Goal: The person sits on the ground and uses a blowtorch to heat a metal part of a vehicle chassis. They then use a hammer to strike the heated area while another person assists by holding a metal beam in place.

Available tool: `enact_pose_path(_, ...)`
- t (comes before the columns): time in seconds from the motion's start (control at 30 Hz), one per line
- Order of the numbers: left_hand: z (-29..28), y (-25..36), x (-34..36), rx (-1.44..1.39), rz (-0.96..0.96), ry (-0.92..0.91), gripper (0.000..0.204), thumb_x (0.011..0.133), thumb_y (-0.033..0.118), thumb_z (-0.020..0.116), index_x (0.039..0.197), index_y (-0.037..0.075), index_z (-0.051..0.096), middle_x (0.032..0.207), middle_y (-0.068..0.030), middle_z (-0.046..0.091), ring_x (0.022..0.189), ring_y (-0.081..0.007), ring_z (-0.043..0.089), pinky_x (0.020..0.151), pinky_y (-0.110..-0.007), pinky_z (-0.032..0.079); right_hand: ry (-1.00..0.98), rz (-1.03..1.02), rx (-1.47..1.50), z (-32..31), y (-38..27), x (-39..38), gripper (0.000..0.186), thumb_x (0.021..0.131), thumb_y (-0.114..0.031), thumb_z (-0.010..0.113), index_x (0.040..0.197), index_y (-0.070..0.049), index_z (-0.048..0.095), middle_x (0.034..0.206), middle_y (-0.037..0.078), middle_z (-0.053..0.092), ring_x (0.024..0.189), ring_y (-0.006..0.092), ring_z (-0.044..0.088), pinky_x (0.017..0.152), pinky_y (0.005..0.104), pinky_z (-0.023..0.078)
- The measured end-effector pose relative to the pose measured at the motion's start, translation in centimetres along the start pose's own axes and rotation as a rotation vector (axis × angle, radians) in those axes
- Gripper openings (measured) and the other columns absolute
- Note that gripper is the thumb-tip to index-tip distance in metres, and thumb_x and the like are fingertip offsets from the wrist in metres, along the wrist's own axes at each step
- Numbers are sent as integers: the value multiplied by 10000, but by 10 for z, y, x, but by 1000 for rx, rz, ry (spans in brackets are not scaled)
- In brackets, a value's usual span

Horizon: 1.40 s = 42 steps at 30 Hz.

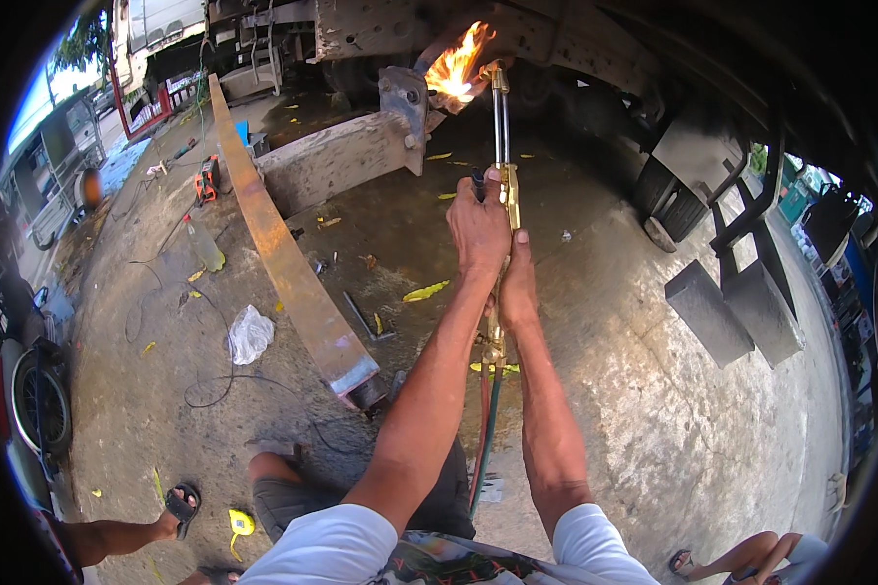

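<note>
A brass cutting torch [513,200] points away from me, its two long metal tubes [500,122] ending in a bent head [498,70]. Orange flame [460,63] flares beside that head, close to a rusty metal bracket [405,102] on a beam. My left hand [480,229] is closed at the front of the torch body, with a small dark piece [477,183] standing up by its fingers; what that is, I cannot tell. Behind it, my right hand [519,288] wraps around the torch handle. A red hose and a green hose [490,424] run down from the torch between my forearms.
A long rusty steel bar [288,258] lies to the left. Near it are a plastic bag [251,334], a clear bottle [205,244] and a yellow tape measure [240,525]. Mudflaps [709,312] hang at right under the truck frame [595,44]. Other people's legs [117,541] show at the lower corners.
</note>
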<state>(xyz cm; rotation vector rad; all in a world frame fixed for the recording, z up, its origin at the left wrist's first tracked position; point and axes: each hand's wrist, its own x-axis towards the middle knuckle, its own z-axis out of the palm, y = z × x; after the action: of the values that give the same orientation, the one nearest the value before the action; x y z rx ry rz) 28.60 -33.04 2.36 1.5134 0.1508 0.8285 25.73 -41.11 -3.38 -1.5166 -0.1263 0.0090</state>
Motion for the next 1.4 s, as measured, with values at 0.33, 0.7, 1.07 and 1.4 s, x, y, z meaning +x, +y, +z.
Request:
enact_pose_path(0.33, -5, 3, 4, -14, -60, 16, 509, 1014, 476, 571, 969, -19, 678, 818, -232, 692, 820, -410, 677, 783, -460, 506, 1, 25, -20, 7, -6, -3, 777, 1058, -640, 205, 1218, 18, 585, 688, 52, 587, 450, 127, 498, 394, 292, 371)
enact_pose_path(0.7, -5, 4, 4, -3, -53, 26, 588, 988, 541, 589, 927, -39, 665, 813, -286, 667, 850, -491, 657, 762, -526, 494, -2, 10, 11, 3, -4, 0, 736, 1059, -618, 206, 1205, 5, 570, 651, 48, 558, 424, 137, 490, 368, 280, 373)
enact_pose_path(1.07, -9, 3, 2, 62, -110, -38, 654, 987, 583, 565, 939, -66, 633, 840, -279, 668, 849, -489, 650, 787, -528, 493, 98, 8, -80, 7, -8, 0, 799, 1037, -680, 197, 788, -24, 578, 559, 41, 493, 424, 154, 475, 410, 331, 409)
enact_pose_path(1.4, -52, -49, -79, 121, 84, -22, 694, 1035, 560, 492, 1194, -108, 596, 1045, -268, 625, 1057, -414, 617, 924, -478, 476, 148, -20, -58, 1, 6, 13, 795, 1014, -724, 216, 813, -39, 566, 571, 48, 502, 436, 159, 477, 412, 332, 403)
